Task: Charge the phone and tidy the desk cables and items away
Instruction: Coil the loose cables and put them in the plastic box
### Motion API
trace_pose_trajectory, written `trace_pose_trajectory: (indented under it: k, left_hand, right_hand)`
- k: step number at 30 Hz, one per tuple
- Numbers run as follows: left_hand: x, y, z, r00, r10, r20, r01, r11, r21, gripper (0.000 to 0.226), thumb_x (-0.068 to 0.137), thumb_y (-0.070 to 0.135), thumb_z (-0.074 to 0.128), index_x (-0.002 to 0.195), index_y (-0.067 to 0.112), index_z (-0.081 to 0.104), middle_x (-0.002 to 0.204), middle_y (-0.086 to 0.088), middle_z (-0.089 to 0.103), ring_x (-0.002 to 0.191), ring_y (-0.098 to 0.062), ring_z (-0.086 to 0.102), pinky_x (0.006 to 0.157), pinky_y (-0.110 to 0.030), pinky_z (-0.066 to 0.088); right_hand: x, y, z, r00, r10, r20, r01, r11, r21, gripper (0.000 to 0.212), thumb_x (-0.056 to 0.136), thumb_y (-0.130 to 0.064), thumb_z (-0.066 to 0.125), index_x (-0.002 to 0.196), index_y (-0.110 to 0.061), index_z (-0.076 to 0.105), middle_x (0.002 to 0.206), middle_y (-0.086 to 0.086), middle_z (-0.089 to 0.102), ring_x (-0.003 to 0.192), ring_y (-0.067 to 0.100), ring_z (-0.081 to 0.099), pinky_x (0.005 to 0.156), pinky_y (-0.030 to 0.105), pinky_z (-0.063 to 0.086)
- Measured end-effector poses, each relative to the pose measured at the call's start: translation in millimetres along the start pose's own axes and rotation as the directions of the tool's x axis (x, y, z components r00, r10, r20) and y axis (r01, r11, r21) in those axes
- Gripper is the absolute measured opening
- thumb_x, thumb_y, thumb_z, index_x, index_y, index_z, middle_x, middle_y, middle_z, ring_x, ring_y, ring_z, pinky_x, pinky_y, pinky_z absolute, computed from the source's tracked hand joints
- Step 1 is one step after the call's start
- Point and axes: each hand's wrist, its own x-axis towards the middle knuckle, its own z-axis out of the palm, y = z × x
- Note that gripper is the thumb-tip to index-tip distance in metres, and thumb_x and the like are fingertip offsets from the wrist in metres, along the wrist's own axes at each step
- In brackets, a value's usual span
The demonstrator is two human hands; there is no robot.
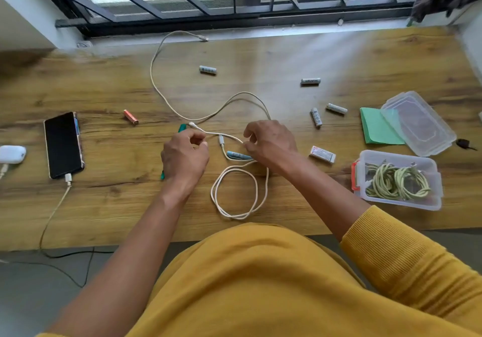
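A black phone (62,145) lies face up at the desk's left, with a white charging cable (56,207) plugged into its near end and running off the front edge. In the middle a white cable (236,193) lies partly coiled. My left hand (185,158) pinches this cable near one plug, and my right hand (271,142) pinches it a little further along. A second, beige cable (154,75) loops from the windowsill toward my hands. A green pen (181,128) lies partly hidden under my left hand. A blue pen (238,155) sits under my right hand.
Several white batteries (208,70) and an orange one (131,117) are scattered on the wooden desk (260,57). At the right stand a clear box (397,178) holding coiled yellowish cables, its lid (417,122), green paper (377,128) and a small white packet (322,154). A white charger case (12,154) sits far left.
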Motion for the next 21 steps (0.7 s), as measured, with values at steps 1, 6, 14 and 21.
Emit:
trace_pose_trajectory:
  k: [1,6,14,21]
  left_hand:
    - [2,-1,-2,1.000,-0.004,-0.001,0.004,1.000,-0.004,0.017,0.093,0.024,0.073,0.108,0.022,0.082,0.102,0.003,0.080,0.096,-0.022,0.073,0.094,-0.035,0.055]
    - [11,-8,-8,1.000,-0.009,0.004,0.009,1.000,-0.020,0.015,0.095,0.025,0.070,0.104,0.022,0.083,0.096,0.002,0.080,0.093,-0.022,0.073,0.090,-0.035,0.057]
    - [26,-16,-2,0.987,-0.129,0.094,0.146,0.968,-0.204,0.042,0.097,0.051,0.065,0.075,0.018,0.078,0.067,0.004,0.076,0.065,-0.020,0.076,0.071,-0.046,0.066]
    - [27,14,-7,0.976,-0.088,0.200,0.203,0.703,-0.681,0.026,0.106,0.030,0.063,0.102,0.011,0.080,0.096,-0.009,0.081,0.087,-0.022,0.078,0.075,-0.041,0.063]
  right_hand:
    - [3,-4,3,1.000,0.002,0.002,-0.002,1.000,-0.008,0.025,0.093,-0.038,0.068,0.117,-0.035,0.072,0.118,-0.005,0.072,0.114,0.023,0.065,0.090,0.036,0.051]
    - [14,-20,13,1.000,-0.022,-0.005,0.021,0.995,-0.102,0.017,0.091,-0.028,0.069,0.108,-0.029,0.073,0.111,0.000,0.071,0.107,0.028,0.066,0.078,0.035,0.049]
    - [13,-26,3,0.996,0.045,-0.072,-0.045,0.999,0.009,0.014,0.089,-0.024,0.063,0.095,-0.026,0.075,0.099,-0.002,0.073,0.094,0.025,0.067,0.073,0.034,0.050]
    - [-1,-27,-18,0.987,0.102,-0.121,-0.063,0.955,0.290,0.004,0.083,-0.028,0.071,0.082,-0.028,0.075,0.079,-0.012,0.071,0.081,0.012,0.069,0.073,0.036,0.060]
